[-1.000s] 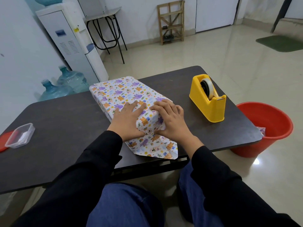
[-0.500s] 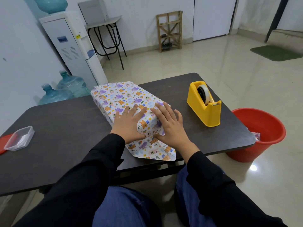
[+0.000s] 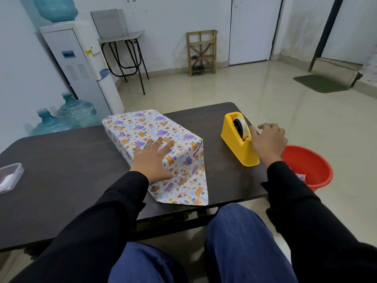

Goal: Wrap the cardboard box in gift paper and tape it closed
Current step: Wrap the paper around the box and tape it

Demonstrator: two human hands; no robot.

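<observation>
The box, covered in white gift paper with purple and orange cartoon prints, lies on the dark table. A pointed paper flap at its near end lies flat on the tabletop. My left hand presses flat, fingers spread, on the near end of the box's top. My right hand is at the yellow tape dispenser to the right, its fingers at the cutter end by the tape roll. Whether it pinches tape is unclear.
A clear plastic container sits at the table's left edge. A red bucket stands on the floor beside the table's right edge. A water dispenser and spare water bottles stand behind the table at the left.
My right hand has left the box and moved right to the tape dispenser. My left hand stays pressed on the box's near end. The view has tilted upward.
</observation>
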